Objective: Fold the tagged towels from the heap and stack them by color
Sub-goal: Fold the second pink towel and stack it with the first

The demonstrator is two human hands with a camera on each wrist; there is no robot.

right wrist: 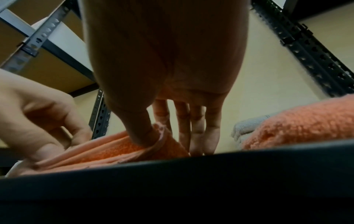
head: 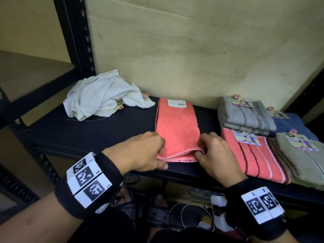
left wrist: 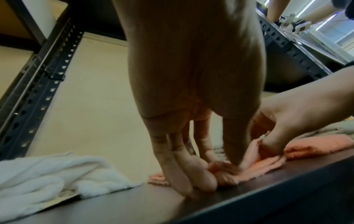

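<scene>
black shelf [head: 105,137] | white heap [head: 103,97] L | coral towel [head: 177,127] ctr | folded stacks [head: 263,137] R

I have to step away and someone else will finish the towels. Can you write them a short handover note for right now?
Left hand: pinches the near left corner of the plain coral towel.
Right hand: pinches its near right corner.
The towel lies as a long folded strip on the black shelf, tag at the far end.
Done: grey, blue, striped coral and olive towels folded at the right.
Left: probably fold the strip across, put it on the striped coral towel, then fold the white heap.
</scene>
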